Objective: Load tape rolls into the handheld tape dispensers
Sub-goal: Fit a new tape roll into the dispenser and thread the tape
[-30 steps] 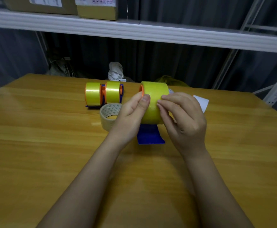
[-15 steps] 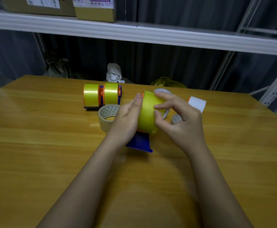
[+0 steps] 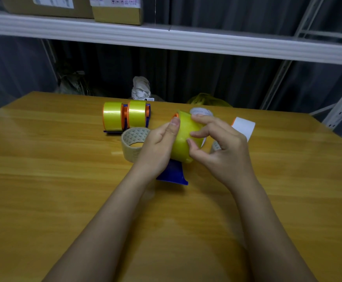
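Observation:
Over the middle of the wooden table (image 3: 54, 169) I hold a blue handheld dispenser (image 3: 173, 174) with a yellow tape roll (image 3: 183, 137) on its orange hub. My left hand (image 3: 158, 147) grips the roll's left side, thumb lying on the yellow tape. On the roll's right side my right hand (image 3: 217, 147) has thumb and fingertips curled against the tape surface. The dispenser is tilted, its blue end pointing down toward me. Two more yellow rolls sit in loaded dispensers (image 3: 125, 118) behind, and a loose tan roll (image 3: 133, 142) lies flat beside my left hand.
A white roll on an orange core (image 3: 244, 127) and a clear roll (image 3: 201, 111) lie behind my right hand. A white shelf (image 3: 186, 40) with cardboard boxes hangs above the table's far edge. Bags lie on the floor behind the table.
The dispenser and roll have turned and tilted to the right. My right hand has shifted from covering the roll's top to picking at its right side with its fingertips.

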### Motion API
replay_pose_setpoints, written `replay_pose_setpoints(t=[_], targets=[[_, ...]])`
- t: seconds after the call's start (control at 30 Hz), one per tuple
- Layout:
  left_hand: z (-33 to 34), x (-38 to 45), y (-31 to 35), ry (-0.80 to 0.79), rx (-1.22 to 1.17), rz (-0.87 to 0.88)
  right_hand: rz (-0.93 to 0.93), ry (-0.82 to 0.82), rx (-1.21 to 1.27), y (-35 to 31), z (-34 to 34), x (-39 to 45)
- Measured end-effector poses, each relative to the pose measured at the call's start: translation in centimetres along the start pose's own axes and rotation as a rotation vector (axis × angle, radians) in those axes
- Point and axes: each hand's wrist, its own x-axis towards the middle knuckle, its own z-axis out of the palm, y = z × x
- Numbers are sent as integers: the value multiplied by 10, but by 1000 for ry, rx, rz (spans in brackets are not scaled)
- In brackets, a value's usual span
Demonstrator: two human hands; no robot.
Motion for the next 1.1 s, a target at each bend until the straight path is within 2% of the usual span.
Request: replay_pose_setpoints(t=[0.13,0.27,0.5,0.57,0.63,0.7,0.77,0.93,1.1], targets=[[0,-1,3,25,-9,-36,-2,61,6,0,4,0],[2,0,2,36,35,-25,15,-23,13,2,-2,-1],[2,-2,3,26,14,-16,6,90,-55,-3,8,0],[3,-2,4,17,-12,-36,59,125,4,-1,5,-1],[4,-1,5,28,-22,-49,83,66,82,0,1,-2],[3,0,5,66,-48,-64,56,-23,91,-1,1,-4],[2,1,4,97,-75,-87,13,-42,60,-1,2,-5],[0,1,2,182,-134,-147,-103,66,-109,4,3,-4],[2,3,0,199,-114,-125,-119,84,-151,4,7,-6]])
